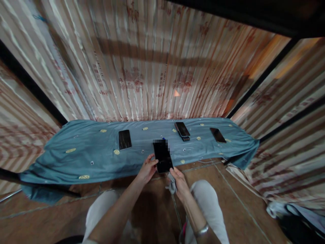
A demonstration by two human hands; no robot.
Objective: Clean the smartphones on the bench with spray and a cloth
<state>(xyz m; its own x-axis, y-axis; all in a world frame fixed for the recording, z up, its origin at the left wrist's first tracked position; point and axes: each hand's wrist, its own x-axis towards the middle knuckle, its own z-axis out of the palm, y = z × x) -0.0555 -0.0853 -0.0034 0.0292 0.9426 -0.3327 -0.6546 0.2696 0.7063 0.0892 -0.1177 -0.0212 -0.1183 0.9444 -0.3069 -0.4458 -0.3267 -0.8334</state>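
The phone in the person's hands is a flat black rectangle with a glossy dark screen and rounded corners; its top part is blurred; it is tilted a little, with the lower end toward the person, over the near edge of the table. The left hand holds the phone at its lower left edge, the thumb on the front and the fingers curled behind it; the right hand touches the lower right corner of the phone with the fingertips, and it is also closed on a small grey cloth, soft and crumpled, which hangs from the palm. Both forearms come up from the bottom of the view and meet at the phone; a metal bracelet sits on the right wrist; the knees in light trousers are seen under the arms.

The table is covered by a blue-green cloth, smooth with some folds, printed with small yellow ovals; its edges hang down at both ends. On it lie three other dark phones, all flat: one at the left, one in the middle back which seems to rest on another small dark thing, and one at the right; they are well apart from each other.

Behind the table hangs a striped curtain, cream and brownish red, in long pleats, with dark frame bars; the floor is brown tile.
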